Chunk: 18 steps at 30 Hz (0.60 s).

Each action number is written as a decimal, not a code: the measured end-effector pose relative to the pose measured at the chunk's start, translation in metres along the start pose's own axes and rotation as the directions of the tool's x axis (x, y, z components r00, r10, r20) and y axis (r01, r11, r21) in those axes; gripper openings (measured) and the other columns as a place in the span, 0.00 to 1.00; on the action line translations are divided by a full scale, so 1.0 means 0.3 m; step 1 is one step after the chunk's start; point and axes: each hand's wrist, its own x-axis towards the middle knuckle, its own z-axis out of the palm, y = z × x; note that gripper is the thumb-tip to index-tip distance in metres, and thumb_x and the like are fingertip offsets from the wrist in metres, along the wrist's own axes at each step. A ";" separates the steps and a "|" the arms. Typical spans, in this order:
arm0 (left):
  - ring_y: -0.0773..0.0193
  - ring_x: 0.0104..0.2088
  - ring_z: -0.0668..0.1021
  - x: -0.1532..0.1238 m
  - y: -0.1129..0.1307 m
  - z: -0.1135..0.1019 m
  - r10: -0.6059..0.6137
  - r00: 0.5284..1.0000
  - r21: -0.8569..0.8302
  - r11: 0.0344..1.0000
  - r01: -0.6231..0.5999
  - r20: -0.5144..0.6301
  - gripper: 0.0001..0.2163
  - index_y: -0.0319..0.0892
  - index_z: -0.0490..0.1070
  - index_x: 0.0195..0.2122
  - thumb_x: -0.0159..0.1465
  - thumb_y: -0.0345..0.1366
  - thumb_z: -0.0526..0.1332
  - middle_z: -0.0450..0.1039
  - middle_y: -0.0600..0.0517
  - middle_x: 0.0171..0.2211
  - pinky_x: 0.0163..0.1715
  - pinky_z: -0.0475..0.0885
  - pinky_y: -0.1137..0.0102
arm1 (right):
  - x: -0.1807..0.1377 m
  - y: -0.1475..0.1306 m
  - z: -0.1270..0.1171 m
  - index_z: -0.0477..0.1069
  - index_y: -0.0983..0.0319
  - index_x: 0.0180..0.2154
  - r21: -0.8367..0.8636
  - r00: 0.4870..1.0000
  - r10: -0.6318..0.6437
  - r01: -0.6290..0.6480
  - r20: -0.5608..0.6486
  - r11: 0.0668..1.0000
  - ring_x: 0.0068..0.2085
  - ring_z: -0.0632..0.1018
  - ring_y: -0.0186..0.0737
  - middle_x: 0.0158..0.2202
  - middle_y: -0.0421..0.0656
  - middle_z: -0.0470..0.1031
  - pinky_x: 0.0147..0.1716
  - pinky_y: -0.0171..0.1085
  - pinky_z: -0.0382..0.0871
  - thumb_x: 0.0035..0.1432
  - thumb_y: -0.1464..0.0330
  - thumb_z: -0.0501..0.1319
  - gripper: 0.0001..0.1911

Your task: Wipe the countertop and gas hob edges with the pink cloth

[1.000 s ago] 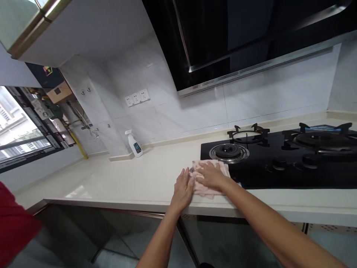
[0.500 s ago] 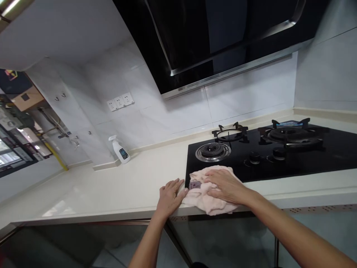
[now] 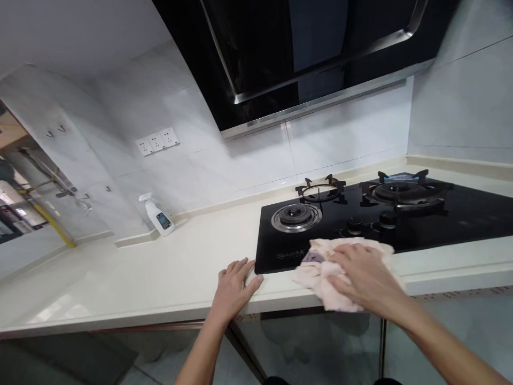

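Note:
Under my right hand (image 3: 363,275) lies a pale pink cloth (image 3: 332,286) with a small purple patch; the fingers press and grip it. The cloth covers part of the front edge of the black gas cooktop (image 3: 280,254) and hangs a little over the counter's front. My left hand (image 3: 234,286) rests flat on the white countertop (image 3: 188,272) with its fingers spread, at the cooktop's front left corner. It holds nothing. Printed lettering shows on the glass between my two hands.
A white spray bottle (image 3: 159,216) stands at the back left by the wall. The left burner (image 3: 296,216) has its pan support (image 3: 320,191) set off behind it. Two knobs (image 3: 387,220) rise near the cooktop's front. A black range hood (image 3: 320,59) overhangs the back.
My right hand has slid the cloth rightward along the cooktop's front edge, uncovering the front left corner and its lettering. My left hand stays near that corner. The view has shifted slightly right.

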 end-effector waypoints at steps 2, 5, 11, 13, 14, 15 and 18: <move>0.51 0.65 0.66 0.002 0.000 0.001 -0.006 1.000 0.007 1.000 0.007 -0.007 0.23 0.54 0.69 0.62 0.70 0.54 0.54 0.67 0.52 0.65 0.62 0.63 0.53 | 0.045 -0.133 0.030 0.73 0.55 0.51 0.076 0.996 -0.082 0.079 0.043 0.994 0.50 0.70 0.54 0.54 0.49 0.72 0.52 0.55 0.59 0.63 0.58 0.57 0.18; 0.53 0.65 0.67 0.005 -0.007 0.003 -0.011 1.000 0.016 1.000 0.012 -0.009 0.21 0.55 0.69 0.63 0.72 0.51 0.52 0.68 0.53 0.65 0.62 0.63 0.53 | 0.107 -0.298 0.087 0.70 0.54 0.54 0.144 0.978 -0.204 0.195 0.047 0.970 0.54 0.66 0.56 0.57 0.48 0.69 0.55 0.57 0.56 0.66 0.55 0.57 0.19; 0.55 0.65 0.67 0.007 -0.023 -0.003 -0.022 0.999 0.026 0.999 0.021 0.023 0.21 0.53 0.70 0.62 0.73 0.48 0.48 0.67 0.53 0.66 0.62 0.64 0.54 | 0.130 -0.330 0.101 0.71 0.55 0.51 0.185 0.960 -0.277 0.268 0.025 0.945 0.52 0.67 0.53 0.52 0.46 0.71 0.55 0.55 0.57 0.67 0.54 0.58 0.17; 0.55 0.66 0.67 0.005 -0.024 -0.009 -0.034 0.999 0.028 0.999 0.034 0.018 0.21 0.53 0.71 0.61 0.73 0.49 0.48 0.67 0.53 0.66 0.62 0.63 0.54 | 0.103 -0.250 0.067 0.71 0.54 0.51 0.190 0.966 -0.259 0.251 0.016 0.949 0.51 0.68 0.50 0.51 0.44 0.71 0.53 0.52 0.58 0.67 0.56 0.58 0.15; 0.54 0.66 0.66 0.003 -0.024 -0.011 -0.039 0.999 0.027 0.999 0.038 0.016 0.21 0.53 0.71 0.61 0.73 0.50 0.48 0.67 0.53 0.66 0.62 0.63 0.54 | 0.083 -0.195 0.048 0.71 0.53 0.52 0.181 0.971 -0.237 0.232 0.009 0.956 0.51 0.68 0.50 0.51 0.44 0.71 0.53 0.52 0.59 0.67 0.56 0.58 0.15; 0.54 0.66 0.66 0.002 -0.022 -0.011 -0.042 0.999 0.025 0.999 0.042 0.017 0.22 0.52 0.71 0.61 0.73 0.50 0.49 0.67 0.52 0.66 0.62 0.63 0.53 | 0.058 -0.131 0.029 0.71 0.53 0.52 0.163 0.978 -0.208 0.205 0.000 0.965 0.51 0.69 0.49 0.51 0.44 0.71 0.52 0.51 0.59 0.68 0.57 0.57 0.15; 0.53 0.66 0.67 -0.001 -0.015 -0.008 -0.046 0.999 0.024 0.999 0.046 0.014 0.21 0.52 0.72 0.61 0.72 0.51 0.51 0.67 0.52 0.66 0.62 0.63 0.53 | -0.039 0.097 -0.025 0.73 0.53 0.49 0.051 0.997 -0.068 0.071 -0.047 0.996 0.51 0.70 0.52 0.52 0.46 0.72 0.49 0.51 0.61 0.67 0.55 0.55 0.16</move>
